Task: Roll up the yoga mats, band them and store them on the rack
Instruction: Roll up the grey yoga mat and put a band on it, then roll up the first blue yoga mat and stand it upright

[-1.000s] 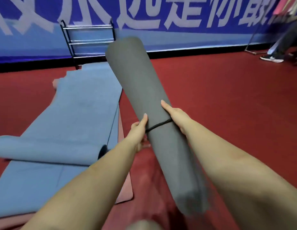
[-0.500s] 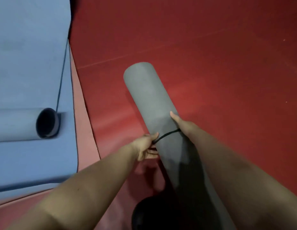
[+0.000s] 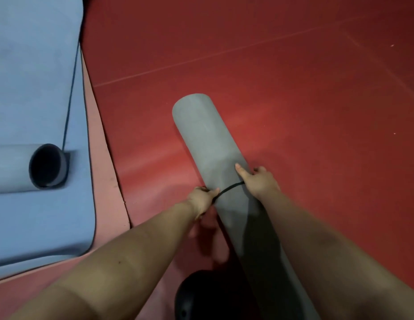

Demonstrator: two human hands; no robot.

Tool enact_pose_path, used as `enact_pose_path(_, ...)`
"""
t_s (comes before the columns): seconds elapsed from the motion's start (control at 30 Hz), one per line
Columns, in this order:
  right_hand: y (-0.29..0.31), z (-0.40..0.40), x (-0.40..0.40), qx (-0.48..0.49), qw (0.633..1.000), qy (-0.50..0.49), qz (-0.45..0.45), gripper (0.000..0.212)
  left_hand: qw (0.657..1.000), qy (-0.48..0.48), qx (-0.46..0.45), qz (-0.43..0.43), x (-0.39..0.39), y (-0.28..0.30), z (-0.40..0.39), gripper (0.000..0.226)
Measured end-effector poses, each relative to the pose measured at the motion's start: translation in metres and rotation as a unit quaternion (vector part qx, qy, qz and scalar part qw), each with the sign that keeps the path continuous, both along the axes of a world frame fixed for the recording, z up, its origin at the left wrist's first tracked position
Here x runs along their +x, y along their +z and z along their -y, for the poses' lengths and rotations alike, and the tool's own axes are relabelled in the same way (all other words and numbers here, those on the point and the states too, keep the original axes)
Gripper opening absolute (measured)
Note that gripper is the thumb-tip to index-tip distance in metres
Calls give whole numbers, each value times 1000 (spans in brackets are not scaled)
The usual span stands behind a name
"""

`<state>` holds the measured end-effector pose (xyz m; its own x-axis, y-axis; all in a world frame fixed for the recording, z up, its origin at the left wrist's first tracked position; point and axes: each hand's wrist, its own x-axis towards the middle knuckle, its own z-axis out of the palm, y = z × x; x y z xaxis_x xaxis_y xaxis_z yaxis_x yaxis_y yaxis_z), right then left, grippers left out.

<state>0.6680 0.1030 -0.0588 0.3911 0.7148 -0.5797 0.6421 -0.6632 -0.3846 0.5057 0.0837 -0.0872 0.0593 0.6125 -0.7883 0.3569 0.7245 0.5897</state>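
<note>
Both hands were closed on the band (image 3: 230, 188): left hand (image 3: 202, 199) and right hand (image 3: 259, 181) stretched it across the grey roll (image 3: 208, 139), held over the red floor (image 3: 293, 88). Banding step judged in hand. Seating the band, then racking, would be needed next; rack not seen.

A deep red sports floor (image 3: 293, 88) fills nearly the whole view, smooth and faintly glossy. A thin pale seam line (image 3: 201, 57) runs slantwise across it. Soft light pools brighter near the middle, and the far corners fall darker.
</note>
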Motion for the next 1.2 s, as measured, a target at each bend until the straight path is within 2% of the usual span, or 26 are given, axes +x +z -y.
enact_pose_path(0.07,7,5,-6,41,992,92,80,84,990,-83,73,-93,-8,10,-1,49)
enact_pose_path(0.13,15,12,-13,75,975,169,124,75,961,-164,140,-172,-17,24,0,55)
enact_pose_path(0.3,34,27,-28,96,938,289,165,68,888,-314,236,-241,-34,52,0,64)
enact_pose_path(0.47,60,38,-60,126,903,371,178,73,816,-392,285,-314,-65,86,11,70)
enact_pose_path(0.63,102,42,-131,151,872,445,134,78,781,-398,300,-375,-136,131,37,71)
enact_pose_path(0.87,176,37,-260,210,791,557,141,80,735,-374,301,-478,-297,206,81,69)
enact_pose_path(1.03,198,34,-360,226,749,610,124,77,744,-327,244,-530,-407,229,103,67)
enact_pose_path(1.2,167,18,-438,195,736,636,125,72,767,-283,189,-545,-484,196,92,69)
